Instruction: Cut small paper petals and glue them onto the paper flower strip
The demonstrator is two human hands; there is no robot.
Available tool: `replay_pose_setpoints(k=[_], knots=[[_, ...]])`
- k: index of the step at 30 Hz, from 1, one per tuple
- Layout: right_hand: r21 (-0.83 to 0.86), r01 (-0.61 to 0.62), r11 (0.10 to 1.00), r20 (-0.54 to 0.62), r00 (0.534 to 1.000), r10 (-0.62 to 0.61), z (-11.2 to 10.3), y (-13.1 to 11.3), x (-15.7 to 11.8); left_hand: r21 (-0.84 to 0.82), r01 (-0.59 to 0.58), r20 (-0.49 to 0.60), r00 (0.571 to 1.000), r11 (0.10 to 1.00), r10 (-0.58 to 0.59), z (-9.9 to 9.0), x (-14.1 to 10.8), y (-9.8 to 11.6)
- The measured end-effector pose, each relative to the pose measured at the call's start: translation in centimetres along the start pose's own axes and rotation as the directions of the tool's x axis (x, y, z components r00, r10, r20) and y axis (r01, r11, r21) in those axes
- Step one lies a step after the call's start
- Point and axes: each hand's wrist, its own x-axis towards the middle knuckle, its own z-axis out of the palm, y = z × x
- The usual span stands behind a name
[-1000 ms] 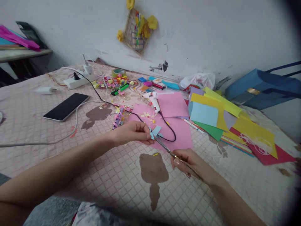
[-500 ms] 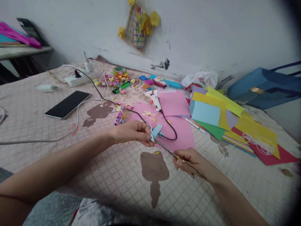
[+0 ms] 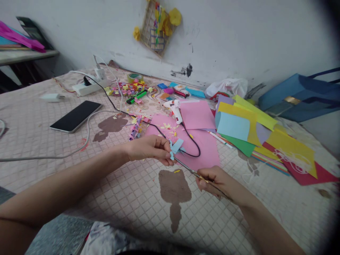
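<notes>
My left hand pinches a small light-blue paper piece between thumb and fingers. My right hand is wrapped round a slim pair of scissors, whose tips reach up to that blue piece. How far the blades are apart cannot be made out. Behind the fingertips, light-blue paper scraps show over a pink sheet. A white glue gun lies beyond, its black cord looping close to the blue scraps.
A phone and a power strip with cables lie at the left. Colourful paper bits and a green cutter sit further back. Stacked coloured sheets, white string and a blue bag occupy the right side.
Both hands keep nearly the same place and the same hold. The view has shifted very slightly; the blue piece at the scissor tips looks a little different in shape.
</notes>
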Motion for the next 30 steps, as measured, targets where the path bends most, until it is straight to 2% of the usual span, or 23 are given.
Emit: replay_pose_setpoints(k=[17,30], knots=[[-0.015,0.008,1.0,-0.017,1.0,-0.008,0.02,-0.02,0.14,-0.004,0.007,-0.005,1.0,1.0,-0.007,0.07,0.01,0.06],[-0.053,-0.014,0.998,-0.092,0.996,0.009,0.06,0.01,0.15,-0.068,0.012,-0.042,0.999,0.998,-0.015,0.12,0.0,-0.01]])
